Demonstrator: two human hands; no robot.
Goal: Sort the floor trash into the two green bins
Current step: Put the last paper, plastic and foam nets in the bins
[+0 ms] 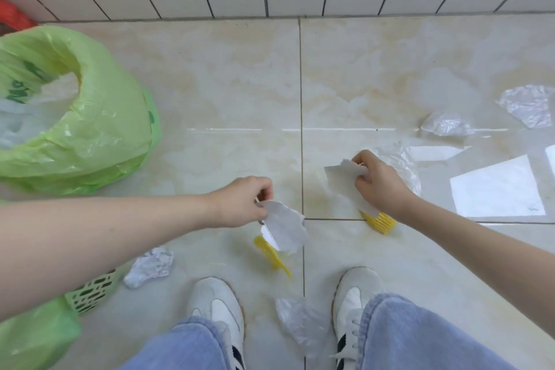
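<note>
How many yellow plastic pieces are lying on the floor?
2. One yellow piece lies under the paper scrap held by the left hand; the other yellow piece lies just below the right hand. More may be hidden under the paper.

Two green bins [90,117] [90,294], two paper scraps [285,228] [345,177], two yellow combs [271,255] [380,221].

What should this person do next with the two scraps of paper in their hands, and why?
Probably carry the left hand over to the lined green bin and drop its paper scrap there. Both hands already pinch paper, the right hand holding another scrap, so neither can pick up more, and that bin stands open on the left.
</note>
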